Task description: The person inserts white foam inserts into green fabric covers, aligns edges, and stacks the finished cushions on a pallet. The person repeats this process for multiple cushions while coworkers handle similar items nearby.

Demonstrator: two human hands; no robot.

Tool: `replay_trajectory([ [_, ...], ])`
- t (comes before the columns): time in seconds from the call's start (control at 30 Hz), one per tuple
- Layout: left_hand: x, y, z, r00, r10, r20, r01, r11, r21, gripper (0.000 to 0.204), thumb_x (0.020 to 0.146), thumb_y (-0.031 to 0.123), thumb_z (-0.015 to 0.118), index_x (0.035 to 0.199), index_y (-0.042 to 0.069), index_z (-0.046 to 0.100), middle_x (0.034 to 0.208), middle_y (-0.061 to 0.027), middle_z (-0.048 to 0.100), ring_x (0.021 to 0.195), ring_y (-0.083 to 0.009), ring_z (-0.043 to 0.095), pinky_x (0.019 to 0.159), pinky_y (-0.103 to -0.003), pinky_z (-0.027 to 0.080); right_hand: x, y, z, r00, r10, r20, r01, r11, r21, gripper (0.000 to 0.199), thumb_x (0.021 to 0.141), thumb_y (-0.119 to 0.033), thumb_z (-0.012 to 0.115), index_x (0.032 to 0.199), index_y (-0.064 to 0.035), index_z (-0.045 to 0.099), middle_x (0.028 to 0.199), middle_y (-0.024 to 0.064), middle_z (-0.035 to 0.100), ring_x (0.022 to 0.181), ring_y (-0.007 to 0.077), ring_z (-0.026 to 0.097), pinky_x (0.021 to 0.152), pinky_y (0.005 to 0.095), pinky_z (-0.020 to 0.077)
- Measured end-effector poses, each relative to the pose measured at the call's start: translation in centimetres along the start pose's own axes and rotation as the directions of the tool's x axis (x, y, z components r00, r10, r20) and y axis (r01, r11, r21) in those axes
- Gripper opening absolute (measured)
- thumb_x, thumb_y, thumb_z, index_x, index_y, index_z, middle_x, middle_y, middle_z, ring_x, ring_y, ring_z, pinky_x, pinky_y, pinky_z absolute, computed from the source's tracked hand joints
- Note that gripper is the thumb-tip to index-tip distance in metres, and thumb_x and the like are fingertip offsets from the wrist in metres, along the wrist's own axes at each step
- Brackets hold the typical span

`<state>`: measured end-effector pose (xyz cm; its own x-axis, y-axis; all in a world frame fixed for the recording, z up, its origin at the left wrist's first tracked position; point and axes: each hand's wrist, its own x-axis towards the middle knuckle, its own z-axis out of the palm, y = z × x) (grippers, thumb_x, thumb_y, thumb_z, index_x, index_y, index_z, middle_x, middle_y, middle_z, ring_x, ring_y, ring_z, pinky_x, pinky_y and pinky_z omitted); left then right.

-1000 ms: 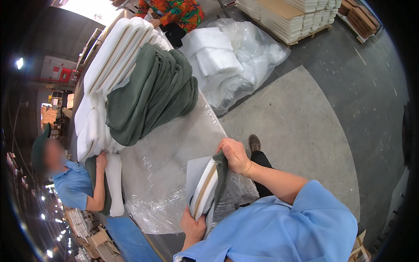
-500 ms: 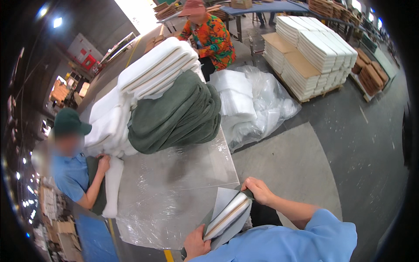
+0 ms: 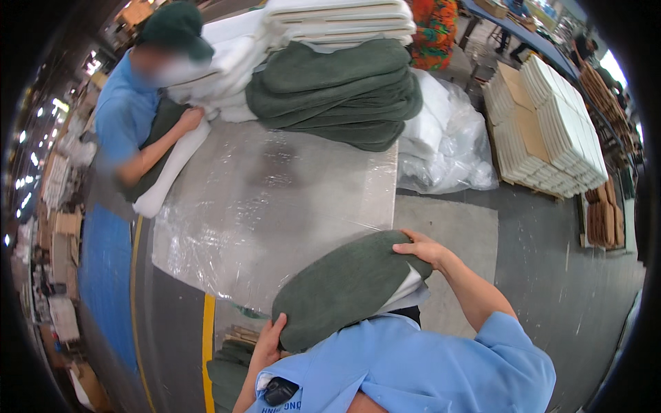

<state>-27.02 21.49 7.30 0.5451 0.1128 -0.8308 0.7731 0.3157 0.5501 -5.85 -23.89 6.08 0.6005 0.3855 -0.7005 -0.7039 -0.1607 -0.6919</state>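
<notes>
One green cushion [image 3: 337, 292], held in front of the body by two hands: left hand [image 3: 270, 337] closed on its near-left end, right hand [image 3: 421, 249] closed on its far-right end, thumb on top. One white flap [image 3: 406, 286] shows below the right grip. Beyond the grip, one plastic-covered table [image 3: 227, 234]; farther, one green pile [image 3: 334, 86], layers uncounted. Far left of grip, one co-worker [image 3: 127, 103].

This is a factory workshop: green cloth pieces [image 3: 334, 82] lie piled at the far end of a plastic-covered table [image 3: 330, 186], with a co-worker [image 3: 127, 103] at its left. Stacked white pads [image 3: 571, 120] stand to its right; a yellow floor line [image 3: 208, 351] shows on its near side.
</notes>
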Motion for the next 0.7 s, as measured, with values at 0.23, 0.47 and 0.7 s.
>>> replay_trajectory([
  [0.23,3.9,10.7,1.0,0.778,0.586,-0.226,-0.626,0.753,-0.202,0.071,0.11,0.061,0.051,0.149,0.002,0.057,0.149,-0.0111,0.062,0.138,-0.025,0.057,0.118,-0.042,0.041,-4.5,-4.5,2.5,0.865,-0.491,-0.108,0.496,0.868,0.026,0.076,0.077,-0.002,0.091,0.144,-0.0075,0.056,0.13,0.0045,0.066,0.124,0.02,0.061,0.11,0.0371,0.0475],
  [0.47,8.5,15.6,3.1,0.693,0.671,-0.264,-0.708,0.562,-0.427,0.065,0.111,0.065,0.043,0.109,0.006,0.069,0.106,-0.01,0.071,0.107,-0.0243,0.066,0.102,-0.042,0.049,-8.2,-3.0,4.3,0.796,-0.601,-0.069,0.519,0.736,-0.435,0.064,0.074,-0.007,0.093,0.132,-0.0085,0.066,0.128,0.0087,0.07,0.12,0.0265,0.066,0.104,0.0395,0.0526],
  [0.7,11.6,13.4,9.8,0.792,0.576,-0.202,-0.598,0.666,-0.446,0.062,0.113,0.061,0.041,0.104,0.007,0.069,0.103,-0.0092,0.07,0.099,-0.0239,0.064,0.097,-0.039,0.05,-7.9,-2.9,11.3,0.876,-0.468,0.117,0.278,0.292,-0.915,0.077,0.082,-0.037,0.087,0.145,-0.0067,0.054,0.132,0.0188,0.069,0.118,0.0433,0.067,0.1,0.0505,0.0552],
])
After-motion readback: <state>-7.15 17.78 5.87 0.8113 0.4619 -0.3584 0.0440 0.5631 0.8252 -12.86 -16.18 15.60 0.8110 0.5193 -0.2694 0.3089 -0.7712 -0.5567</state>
